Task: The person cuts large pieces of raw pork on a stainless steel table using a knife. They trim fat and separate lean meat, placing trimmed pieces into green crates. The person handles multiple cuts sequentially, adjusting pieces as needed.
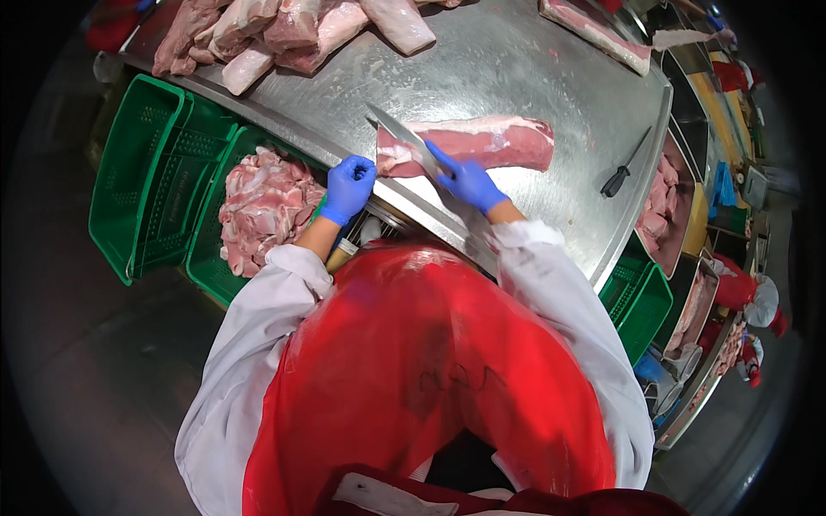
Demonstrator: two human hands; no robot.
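My right hand (pixel 469 182), in a blue glove, grips a knife (pixel 397 129) by its handle. The blade points up and left, crossing over the left end of a long pork loin (pixel 495 142) that lies on the steel table (pixel 344 112). White fat runs along the loin's far edge. At the table's near edge, left of the loin, my gloved left hand (pixel 348 189) is closed with curled fingers. Whatever it may hold is hidden.
Several loins (pixel 292 26) are piled far left; another piece (pixel 598 34) lies far right. A sharpening steel (pixel 625 163) rests on the table's right side. A green crate (pixel 202 249) with meat trimmings (pixel 267 206) stands left. Meat trays (pixel 667 211) and people are further right.
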